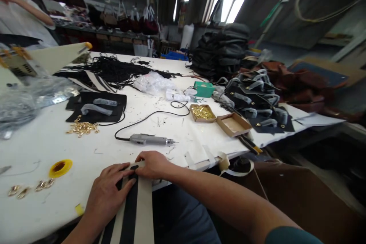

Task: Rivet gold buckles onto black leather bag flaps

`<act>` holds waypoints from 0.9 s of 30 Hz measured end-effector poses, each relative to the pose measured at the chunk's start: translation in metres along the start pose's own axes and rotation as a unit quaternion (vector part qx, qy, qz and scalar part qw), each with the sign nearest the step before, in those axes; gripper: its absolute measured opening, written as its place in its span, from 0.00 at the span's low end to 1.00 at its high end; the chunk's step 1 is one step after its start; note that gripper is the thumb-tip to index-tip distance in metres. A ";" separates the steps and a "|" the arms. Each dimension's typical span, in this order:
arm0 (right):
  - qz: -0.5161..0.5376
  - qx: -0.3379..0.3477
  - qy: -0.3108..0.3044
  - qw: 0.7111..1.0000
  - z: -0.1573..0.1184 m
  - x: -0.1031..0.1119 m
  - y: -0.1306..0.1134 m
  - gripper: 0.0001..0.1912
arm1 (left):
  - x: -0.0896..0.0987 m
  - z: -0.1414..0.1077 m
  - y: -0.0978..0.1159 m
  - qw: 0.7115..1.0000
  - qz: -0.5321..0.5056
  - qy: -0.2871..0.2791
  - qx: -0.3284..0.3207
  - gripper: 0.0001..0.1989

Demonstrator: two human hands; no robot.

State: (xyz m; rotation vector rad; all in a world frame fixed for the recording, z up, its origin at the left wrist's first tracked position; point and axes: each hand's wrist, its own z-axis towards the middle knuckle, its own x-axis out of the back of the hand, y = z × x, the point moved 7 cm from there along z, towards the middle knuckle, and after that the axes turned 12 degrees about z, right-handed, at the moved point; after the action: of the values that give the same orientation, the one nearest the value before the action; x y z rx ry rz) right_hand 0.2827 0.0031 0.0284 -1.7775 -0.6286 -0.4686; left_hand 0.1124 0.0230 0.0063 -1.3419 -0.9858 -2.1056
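A striped cream-and-black strap (144, 202) runs up from my lap to the near edge of the table. My left hand (110, 187) grips its left side, thumb and fingers pressed on the dark stripe. On the upper end, my right hand (154, 166) is closed with its thumb on top and the other fingers partly hidden. A small black piece (134, 167) shows between the two hands; its kind I cannot make out. Just beyond them lies a grey corded electric screwdriver (148, 139), its bit pointing right.
Left on the table are yellow tape (60, 168), gold clasps (41, 185), a pile of gold hardware (82, 128) and a black panel (118, 103). Farther right stand a box of gold pieces (203, 113), a cardboard lid (233, 124) and black bag parts (257, 99). A person (25, 19) is at far left.
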 end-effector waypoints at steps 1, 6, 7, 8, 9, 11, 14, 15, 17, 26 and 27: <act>0.008 0.018 0.026 0.999 -0.004 0.003 0.001 0.21 | -0.003 0.001 -0.002 1.000 0.005 -0.005 0.000 0.14; 0.071 0.087 0.208 0.972 -0.050 0.050 0.033 0.16 | -0.009 0.004 -0.007 0.998 0.031 -0.052 0.025 0.17; 0.071 0.072 0.232 0.967 -0.059 0.065 0.049 0.12 | -0.009 0.005 -0.007 0.997 0.033 -0.059 0.031 0.17; 0.063 0.047 0.254 0.964 -0.069 0.083 0.067 0.09 | -0.010 0.005 -0.008 0.997 0.034 -0.063 0.035 0.17; 0.038 0.012 0.276 0.960 -0.079 0.102 0.087 0.08 | -0.010 0.005 -0.008 0.997 0.033 -0.063 0.038 0.17; -0.016 -0.054 0.311 0.949 -0.098 0.142 0.126 0.08 | -0.013 0.004 -0.011 0.997 0.030 -0.062 0.041 0.18; -0.060 -0.106 0.345 0.931 -0.119 0.191 0.170 0.08 | -0.020 0.001 -0.017 0.997 0.027 -0.062 0.042 0.19; -0.075 -0.117 0.349 0.927 -0.122 0.203 0.180 0.08 | -0.023 0.000 -0.020 0.997 0.027 -0.061 0.043 0.19; -0.104 -0.131 0.351 0.921 -0.121 0.219 0.194 0.09 | -0.027 -0.002 -0.024 0.997 0.031 -0.056 0.045 0.19; -0.144 -0.146 0.312 0.927 -0.071 0.233 0.211 0.13 | -0.030 -0.006 -0.027 0.999 0.034 -0.028 0.028 0.17; -0.141 -0.150 0.308 0.929 -0.069 0.234 0.212 0.12 | -0.029 -0.006 -0.026 0.999 0.032 -0.025 0.027 0.17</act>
State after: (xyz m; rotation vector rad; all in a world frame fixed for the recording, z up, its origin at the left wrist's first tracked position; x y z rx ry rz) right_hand 0.5984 -0.0683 0.0306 -1.6879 -0.3713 -1.3197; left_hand 0.1030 0.0353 -0.0299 -1.3871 -0.9985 -1.9942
